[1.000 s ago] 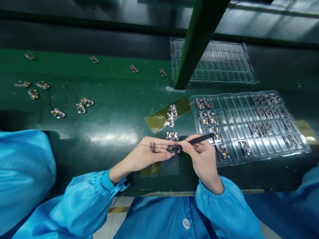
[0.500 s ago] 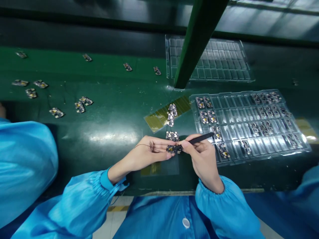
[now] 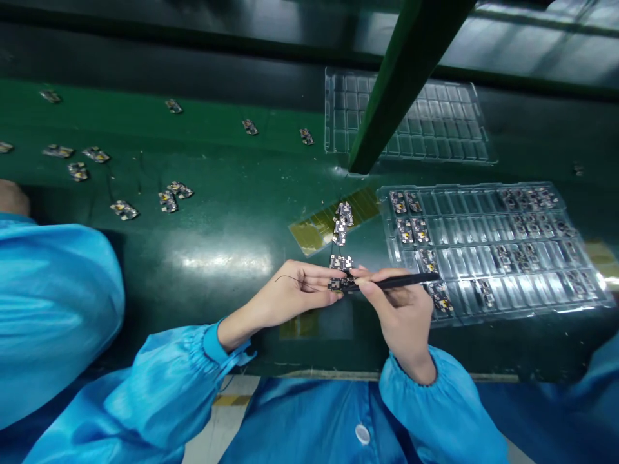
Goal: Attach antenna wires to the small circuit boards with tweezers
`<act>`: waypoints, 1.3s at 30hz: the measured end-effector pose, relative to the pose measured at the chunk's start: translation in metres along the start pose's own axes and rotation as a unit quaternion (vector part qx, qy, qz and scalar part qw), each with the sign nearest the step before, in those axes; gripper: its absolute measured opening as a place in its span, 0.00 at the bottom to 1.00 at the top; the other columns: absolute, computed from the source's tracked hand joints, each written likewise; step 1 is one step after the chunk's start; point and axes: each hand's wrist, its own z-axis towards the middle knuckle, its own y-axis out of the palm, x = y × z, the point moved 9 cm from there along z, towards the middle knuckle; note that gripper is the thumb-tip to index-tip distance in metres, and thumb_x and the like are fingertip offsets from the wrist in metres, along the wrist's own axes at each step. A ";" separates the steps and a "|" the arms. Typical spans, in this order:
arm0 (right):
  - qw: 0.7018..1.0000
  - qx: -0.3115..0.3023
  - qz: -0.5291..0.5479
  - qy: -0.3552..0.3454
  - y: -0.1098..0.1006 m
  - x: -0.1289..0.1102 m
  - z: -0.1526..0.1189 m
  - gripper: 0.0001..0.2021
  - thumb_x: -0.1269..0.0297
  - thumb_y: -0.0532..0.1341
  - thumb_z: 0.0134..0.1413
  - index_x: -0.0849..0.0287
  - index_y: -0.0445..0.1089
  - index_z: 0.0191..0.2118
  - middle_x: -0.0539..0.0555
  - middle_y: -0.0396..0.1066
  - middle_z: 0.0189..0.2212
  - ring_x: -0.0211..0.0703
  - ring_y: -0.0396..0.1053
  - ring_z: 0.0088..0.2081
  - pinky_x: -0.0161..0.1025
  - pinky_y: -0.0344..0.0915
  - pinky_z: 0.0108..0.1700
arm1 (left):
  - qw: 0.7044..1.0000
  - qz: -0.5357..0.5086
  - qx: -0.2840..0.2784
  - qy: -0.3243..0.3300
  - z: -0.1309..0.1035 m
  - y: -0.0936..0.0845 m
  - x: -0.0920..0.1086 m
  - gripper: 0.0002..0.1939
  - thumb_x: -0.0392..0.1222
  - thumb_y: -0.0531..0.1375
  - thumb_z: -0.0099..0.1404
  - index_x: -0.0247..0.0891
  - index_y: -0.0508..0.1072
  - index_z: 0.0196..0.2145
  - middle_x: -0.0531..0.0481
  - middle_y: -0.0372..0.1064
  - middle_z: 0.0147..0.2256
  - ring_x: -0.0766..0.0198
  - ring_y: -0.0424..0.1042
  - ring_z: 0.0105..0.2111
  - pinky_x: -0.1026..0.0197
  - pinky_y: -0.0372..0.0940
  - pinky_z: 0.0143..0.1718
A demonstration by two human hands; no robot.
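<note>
Between its thumb and fingers my left hand [image 3: 290,293] grips a small circuit board [image 3: 334,284]. A thin dark wire [image 3: 289,278] curls over that palm. My right hand [image 3: 401,309] pinches black tweezers [image 3: 411,281] lying nearly level, their tip at the held board. Just beyond the fingers, small boards [image 3: 341,262] lie on the bench, and further up more boards [image 3: 340,230] rest partly on a strip of amber film [image 3: 309,236]. Another amber piece [image 3: 300,327] lies beneath my left hand. My fingers hide part of the held board.
A clear compartment tray [image 3: 459,251] at the right holds several boards. Behind it, a second clear tray [image 3: 435,138] stands partly behind a slanted green post [image 3: 401,84]. Loose boards [image 3: 124,209] are scattered over the green bench at the left. A co-worker's blue sleeve [image 3: 58,309] is at the left edge.
The tweezers have swung from a steeper slant to nearly level, and my right hand has turned with them. The held board looks tilted differently. The whole view has shifted slightly.
</note>
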 end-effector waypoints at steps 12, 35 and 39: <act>0.994 0.005 0.041 0.104 -0.003 0.029 0.005 0.09 0.62 0.73 0.47 0.56 0.74 0.32 0.49 0.79 0.27 0.38 0.77 0.31 0.32 0.72 0.35 | 1.000 -0.011 -0.013 -0.002 -0.001 0.003 0.000 0.22 0.34 0.69 0.59 0.40 0.77 0.52 0.48 0.81 0.41 0.57 0.79 0.45 0.59 0.73 0.51; 0.998 0.015 -0.002 0.064 0.000 0.013 0.005 0.07 0.67 0.72 0.48 0.57 0.74 0.32 0.49 0.80 0.27 0.37 0.79 0.31 0.28 0.74 0.33 | 1.000 0.025 0.003 0.009 -0.003 0.001 0.001 0.20 0.36 0.69 0.60 0.40 0.78 0.51 0.48 0.81 0.39 0.61 0.81 0.42 0.65 0.74 0.46; 1.000 0.006 -0.001 0.024 0.005 0.004 0.001 0.06 0.71 0.70 0.51 0.56 0.73 0.34 0.50 0.81 0.31 0.40 0.80 0.35 0.32 0.77 0.38 | 0.999 0.018 0.028 0.023 -0.002 -0.003 0.002 0.17 0.38 0.68 0.61 0.39 0.79 0.48 0.48 0.82 0.37 0.62 0.81 0.38 0.66 0.75 0.42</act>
